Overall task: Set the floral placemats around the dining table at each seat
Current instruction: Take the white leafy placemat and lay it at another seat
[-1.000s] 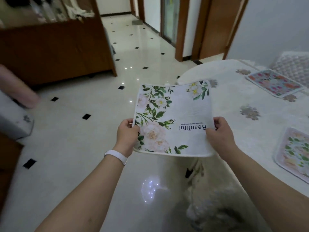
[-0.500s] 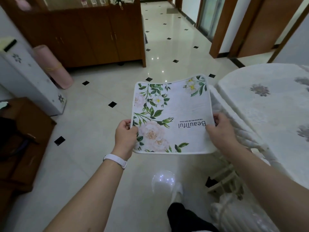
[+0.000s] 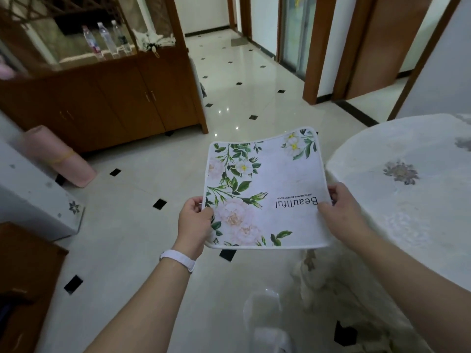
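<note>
At the far left of the frame a rolled pink mat (image 3: 60, 156) leans near a white appliance (image 3: 33, 197), with a wooden cabinet (image 3: 107, 98) across the upper left. Left of centre, the left hand (image 3: 194, 222), a white wristband (image 3: 177, 259) on its wrist, pinches the left edge of the floral placemat (image 3: 265, 189). The placemat is held in the air at the centre, over the tiled floor (image 3: 142, 238), printed side up. The right hand (image 3: 341, 210) grips its right edge, just beside the dining table (image 3: 418, 200) at the right of the frame
</note>
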A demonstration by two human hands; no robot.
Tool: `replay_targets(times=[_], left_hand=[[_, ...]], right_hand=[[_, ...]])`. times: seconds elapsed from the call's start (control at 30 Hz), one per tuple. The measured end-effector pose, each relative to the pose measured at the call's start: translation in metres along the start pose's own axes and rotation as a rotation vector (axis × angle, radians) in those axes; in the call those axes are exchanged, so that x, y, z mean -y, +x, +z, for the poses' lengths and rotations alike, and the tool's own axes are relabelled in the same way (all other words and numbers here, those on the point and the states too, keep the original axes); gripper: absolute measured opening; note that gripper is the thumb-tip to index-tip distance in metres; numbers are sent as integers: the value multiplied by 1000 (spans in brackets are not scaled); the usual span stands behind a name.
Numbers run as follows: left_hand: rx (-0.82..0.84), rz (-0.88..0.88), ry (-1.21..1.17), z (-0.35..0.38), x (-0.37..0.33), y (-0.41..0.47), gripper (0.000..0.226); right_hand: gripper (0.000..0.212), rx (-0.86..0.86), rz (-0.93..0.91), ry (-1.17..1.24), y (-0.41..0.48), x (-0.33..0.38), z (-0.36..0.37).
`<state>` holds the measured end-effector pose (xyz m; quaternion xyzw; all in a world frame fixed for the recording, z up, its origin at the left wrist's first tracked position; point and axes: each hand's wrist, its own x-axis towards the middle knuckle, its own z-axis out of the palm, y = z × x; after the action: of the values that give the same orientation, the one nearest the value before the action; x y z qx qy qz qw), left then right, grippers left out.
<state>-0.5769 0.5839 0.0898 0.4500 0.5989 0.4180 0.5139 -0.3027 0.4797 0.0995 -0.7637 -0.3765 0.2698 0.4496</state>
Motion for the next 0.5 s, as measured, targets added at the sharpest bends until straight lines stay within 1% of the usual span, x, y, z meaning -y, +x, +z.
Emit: replay_targets(times=[0.17,0.3,0.5], left_hand=[[62,15,15,50,-25,48,25],[127,34,43,79,-34,81,24],[322,9,64,136,-44,151,22]], right_hand=[[27,-101,38,28,44,10,-15],[27,-157,94,23,64,3,-16],[25,-316,223,23,104,1,-12]])
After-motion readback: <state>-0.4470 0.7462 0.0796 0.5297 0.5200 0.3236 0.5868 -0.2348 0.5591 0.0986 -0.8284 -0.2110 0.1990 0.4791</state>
